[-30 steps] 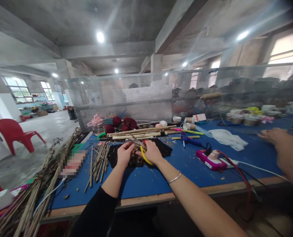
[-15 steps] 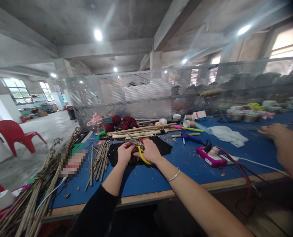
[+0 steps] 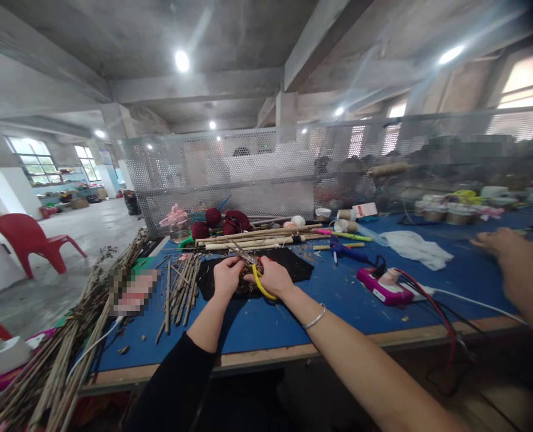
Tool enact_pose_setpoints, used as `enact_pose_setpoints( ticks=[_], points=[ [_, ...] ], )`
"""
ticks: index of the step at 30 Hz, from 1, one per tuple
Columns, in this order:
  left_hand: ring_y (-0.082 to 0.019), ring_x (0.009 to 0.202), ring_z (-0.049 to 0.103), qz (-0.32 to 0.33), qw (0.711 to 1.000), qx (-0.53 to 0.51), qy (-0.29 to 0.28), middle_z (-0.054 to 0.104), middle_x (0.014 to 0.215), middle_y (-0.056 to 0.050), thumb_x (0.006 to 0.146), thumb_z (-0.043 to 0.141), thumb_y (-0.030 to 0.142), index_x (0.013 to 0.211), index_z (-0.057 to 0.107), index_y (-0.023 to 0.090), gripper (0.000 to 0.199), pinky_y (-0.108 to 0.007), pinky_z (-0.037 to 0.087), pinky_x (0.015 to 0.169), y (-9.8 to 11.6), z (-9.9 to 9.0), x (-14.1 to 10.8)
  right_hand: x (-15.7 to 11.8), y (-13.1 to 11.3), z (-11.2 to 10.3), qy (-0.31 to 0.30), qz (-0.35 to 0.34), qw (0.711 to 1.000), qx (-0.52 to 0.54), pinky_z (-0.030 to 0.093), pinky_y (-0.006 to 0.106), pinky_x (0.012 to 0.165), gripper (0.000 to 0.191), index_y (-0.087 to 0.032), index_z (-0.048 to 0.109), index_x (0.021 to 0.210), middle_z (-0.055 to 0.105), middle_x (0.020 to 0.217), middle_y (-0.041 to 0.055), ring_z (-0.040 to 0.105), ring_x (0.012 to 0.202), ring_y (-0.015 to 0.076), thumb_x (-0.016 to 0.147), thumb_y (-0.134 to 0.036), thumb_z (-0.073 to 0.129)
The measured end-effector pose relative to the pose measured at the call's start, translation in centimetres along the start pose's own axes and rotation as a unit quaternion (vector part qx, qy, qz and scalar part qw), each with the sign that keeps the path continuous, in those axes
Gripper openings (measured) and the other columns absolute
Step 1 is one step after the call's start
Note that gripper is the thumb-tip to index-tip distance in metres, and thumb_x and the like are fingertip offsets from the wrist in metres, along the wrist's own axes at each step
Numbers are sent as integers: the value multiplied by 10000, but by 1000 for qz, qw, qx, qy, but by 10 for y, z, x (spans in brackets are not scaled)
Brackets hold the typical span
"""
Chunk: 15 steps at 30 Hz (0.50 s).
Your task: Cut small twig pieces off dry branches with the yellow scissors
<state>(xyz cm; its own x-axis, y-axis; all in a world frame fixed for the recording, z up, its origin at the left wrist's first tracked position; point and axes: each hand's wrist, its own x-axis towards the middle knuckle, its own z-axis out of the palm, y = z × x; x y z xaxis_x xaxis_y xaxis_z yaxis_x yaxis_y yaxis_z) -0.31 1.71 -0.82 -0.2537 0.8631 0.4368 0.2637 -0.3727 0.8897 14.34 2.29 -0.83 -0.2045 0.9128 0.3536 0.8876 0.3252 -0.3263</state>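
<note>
My right hand (image 3: 273,277) is closed around scissors with yellow and red handles (image 3: 262,287). Their metal blades (image 3: 243,252) point up and to the left, over the fingertips of my left hand. Fingers pinched, my left hand (image 3: 228,276) is close beside the scissors; what it holds is hidden. Brown dried plant bits (image 3: 247,285) lie between and under both hands, on a black cloth (image 3: 300,264). Left of the cloth, several cut dry sticks (image 3: 183,291) lie on the blue table (image 3: 257,330).
A bundle of long dry stalks (image 3: 75,336) runs along the table's left edge. Behind my hands lie pale rods (image 3: 252,243) and dark red yarn balls (image 3: 234,223). To the right are a blue glue gun (image 3: 347,251), a purple power strip (image 3: 385,288) and another person's hand (image 3: 502,243).
The view has shifted slightly. Both hands stay close together at the same spot, the scissors still in my right hand, with only small finger movement.
</note>
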Motion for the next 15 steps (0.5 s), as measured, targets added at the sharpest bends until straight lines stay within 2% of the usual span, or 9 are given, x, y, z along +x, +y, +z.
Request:
enact_pose_setpoints(
  ticks=[8,12,15],
  points=[
    [-161,681,611,-6,1000,-1,8,688,771,-66,646,626,321,829,699,135,271,-266,469,680,-4,-1,0,1,4,2,-1,14,1000,7,354,259,567,514,-206,509,863,643,798,66,615,741,228,672,-681,459],
    [-134,573,584,-67,995,-77,1,677,735,-66,635,648,330,911,674,116,349,-254,478,570,-8,1,1,2,6,2,-4,10,1000,12,346,246,559,481,-213,530,857,644,808,58,612,735,209,712,-660,430],
    [-127,602,585,-121,978,-170,4,666,753,-72,629,661,294,928,661,106,353,-233,480,547,-7,3,1,2,5,1,1,23,1000,-7,346,247,585,474,-204,534,857,640,804,62,605,752,205,708,-647,450]
  ],
)
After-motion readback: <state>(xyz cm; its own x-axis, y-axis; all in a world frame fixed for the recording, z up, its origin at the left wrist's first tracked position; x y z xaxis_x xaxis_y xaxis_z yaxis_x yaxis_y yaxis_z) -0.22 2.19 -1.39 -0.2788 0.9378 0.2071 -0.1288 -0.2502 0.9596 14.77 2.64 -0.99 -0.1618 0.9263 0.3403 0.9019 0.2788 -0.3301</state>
